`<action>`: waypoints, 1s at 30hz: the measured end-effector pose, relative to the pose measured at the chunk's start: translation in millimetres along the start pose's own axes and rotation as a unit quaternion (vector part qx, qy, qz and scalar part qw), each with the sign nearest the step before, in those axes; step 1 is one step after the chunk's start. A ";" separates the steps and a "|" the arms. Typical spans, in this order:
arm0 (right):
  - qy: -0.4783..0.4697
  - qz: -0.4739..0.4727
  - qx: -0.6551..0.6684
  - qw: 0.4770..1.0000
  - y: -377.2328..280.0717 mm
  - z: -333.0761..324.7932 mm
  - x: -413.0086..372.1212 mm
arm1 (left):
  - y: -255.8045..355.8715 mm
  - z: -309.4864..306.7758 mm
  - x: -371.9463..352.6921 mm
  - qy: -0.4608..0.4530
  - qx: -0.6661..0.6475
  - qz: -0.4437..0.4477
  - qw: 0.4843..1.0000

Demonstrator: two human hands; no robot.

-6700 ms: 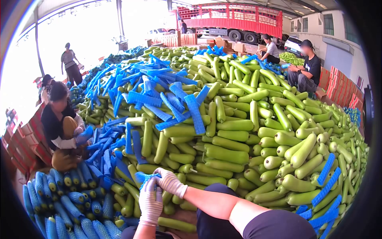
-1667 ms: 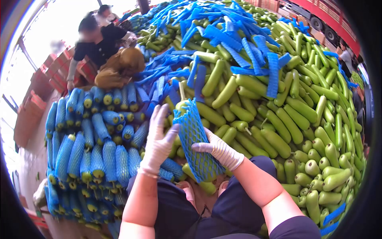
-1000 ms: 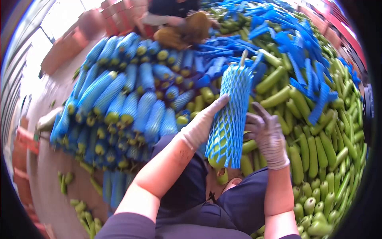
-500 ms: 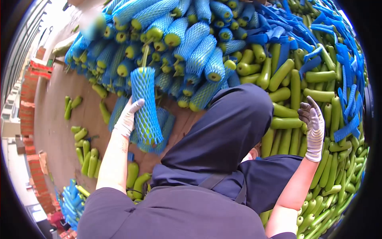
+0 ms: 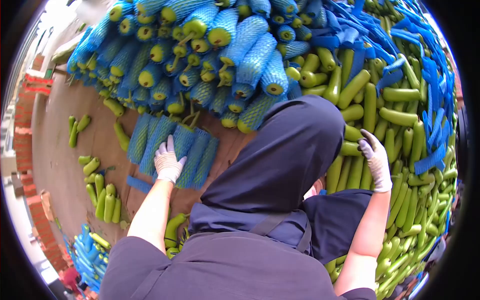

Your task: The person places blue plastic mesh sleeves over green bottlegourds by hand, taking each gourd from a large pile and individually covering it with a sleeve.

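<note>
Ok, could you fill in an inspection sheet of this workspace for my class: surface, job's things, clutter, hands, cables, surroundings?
Surface: brown floor, partly covered.
Job's things: row of netted gourds on the floor; stack of netted gourds beyond; pile of bare gourds at right.
Clutter: loose blue nets on the pile; a few bare gourds scattered at left.
Hands: left hand gloved, on the row; right hand gloved, beside the pile, contact unclear.
Cables: nothing seen.
Surroundings: stacked cartons at far left.
</note>
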State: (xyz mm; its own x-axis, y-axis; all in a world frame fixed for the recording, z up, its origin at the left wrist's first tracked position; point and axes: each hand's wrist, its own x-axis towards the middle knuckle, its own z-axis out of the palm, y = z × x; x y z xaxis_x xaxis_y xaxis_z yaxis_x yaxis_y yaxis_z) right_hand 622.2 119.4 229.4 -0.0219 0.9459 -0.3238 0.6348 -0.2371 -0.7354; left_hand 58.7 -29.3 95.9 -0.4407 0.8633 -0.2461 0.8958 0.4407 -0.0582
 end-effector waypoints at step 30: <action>0.502 0.055 -0.146 0.851 104.6 -208.6 104.6 | 530.0 -182.8 -20.0 -0.258 -0.156 0.724 0.621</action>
State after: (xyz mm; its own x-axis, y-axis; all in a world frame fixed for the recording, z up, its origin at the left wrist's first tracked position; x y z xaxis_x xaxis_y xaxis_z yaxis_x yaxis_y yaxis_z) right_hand 847.4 239.7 242.8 0.6271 0.6692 0.3986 0.7589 -0.4097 -0.5061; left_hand 531.6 231.9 246.9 0.9623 0.2518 -0.1031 0.2405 -0.6099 0.7551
